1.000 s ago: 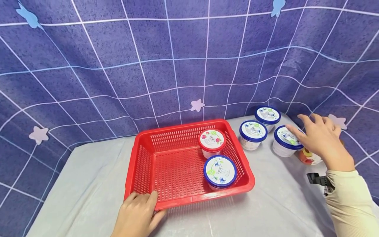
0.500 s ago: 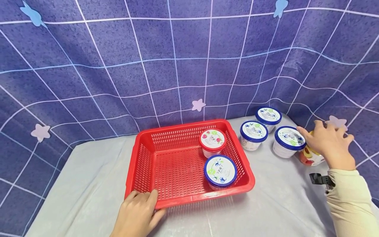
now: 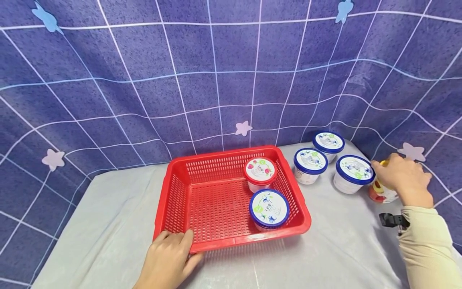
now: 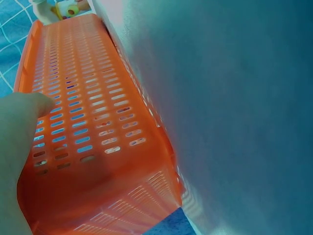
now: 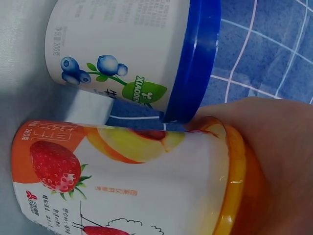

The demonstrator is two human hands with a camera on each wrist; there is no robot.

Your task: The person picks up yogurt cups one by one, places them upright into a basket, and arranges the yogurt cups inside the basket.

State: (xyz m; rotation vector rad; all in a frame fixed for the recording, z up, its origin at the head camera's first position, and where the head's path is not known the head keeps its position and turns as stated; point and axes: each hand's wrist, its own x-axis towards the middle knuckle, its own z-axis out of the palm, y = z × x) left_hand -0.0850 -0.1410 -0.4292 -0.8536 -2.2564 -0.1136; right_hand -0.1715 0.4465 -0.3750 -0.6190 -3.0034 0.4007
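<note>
My left hand point(image 3: 166, 257) grips the near left rim of a red plastic basket point(image 3: 223, 243). In the left wrist view, the thumb presses the basket's slotted outer wall point(image 4: 93, 103). At the far right, my right hand point(image 3: 406, 174) holds a yellow-lidded yogurt cup point(image 5: 122, 181) from above, printed with a strawberry and peach. It stands on the table. The hand covers most of its lid, and some fingers are hidden. Touching or nearly touching it is a blue-lidded yogurt cup point(image 3: 355, 170). Inside the basket's right side stand a red-lidded cup point(image 3: 260, 170) and a blue-lidded cup point(image 3: 269, 208).
Two more blue-lidded cups, one nearer point(image 3: 310, 160) and one farther back point(image 3: 329, 142), stand just right of the basket. A blue gridded curtain point(image 3: 231, 88) hangs behind the grey-covered table point(image 3: 119, 208).
My right hand has moved right and down from above the blue-lidded cup onto the yellow-lidded cup, its fingers closing around the lid. The left hand keeps its grip on the basket.
</note>
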